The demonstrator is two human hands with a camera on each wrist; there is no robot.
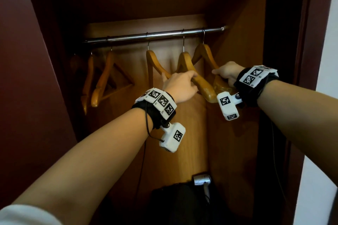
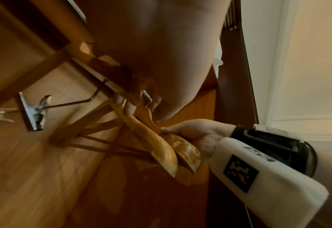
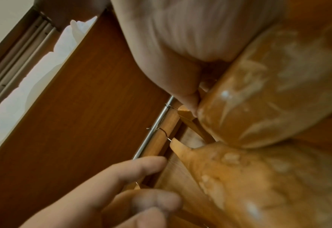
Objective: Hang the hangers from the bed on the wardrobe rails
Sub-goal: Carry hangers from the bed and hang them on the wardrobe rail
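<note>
A metal rail [image 1: 155,35] runs across the wardrobe with several wooden hangers hooked on it. My left hand [image 1: 190,82] grips the near arm of the second hanger from the right [image 1: 186,64]. My right hand [image 1: 223,73] grips the near arm of the rightmost hanger [image 1: 206,55], close to the wardrobe's right wall. In the left wrist view my fingers [image 2: 126,108] curl round one hanger arm [image 2: 155,146], and the right hand [image 2: 190,134] holds the other hanger [image 2: 188,154]. The right wrist view shows both hanger ends [image 3: 268,84] [image 3: 239,185], the rail [image 3: 153,129] and the left hand's fingers [image 3: 122,185].
More wooden hangers [image 1: 102,78] hang at the rail's left end, one with metal clips [image 2: 32,111]. A hair dryer [image 1: 202,181] and a black bag [image 1: 173,202] sit on the wardrobe floor. The dark door frame [image 1: 311,42] stands to the right.
</note>
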